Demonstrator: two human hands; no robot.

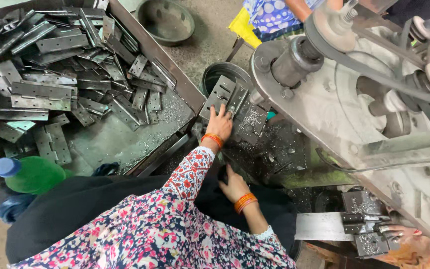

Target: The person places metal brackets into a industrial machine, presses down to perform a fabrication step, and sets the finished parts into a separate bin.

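Beside the belt-driven machine (354, 84), we press our left hand (219, 123) flat, fingers spread open, on a steel hinge (227, 99) lying on the machine's table (274, 149). Its long axis runs away from us, up and to the right. Our right hand (234, 185) rests nearer our body, fingers loosely open, holding nothing. A tray (170, 60) of hinges sits to the left.
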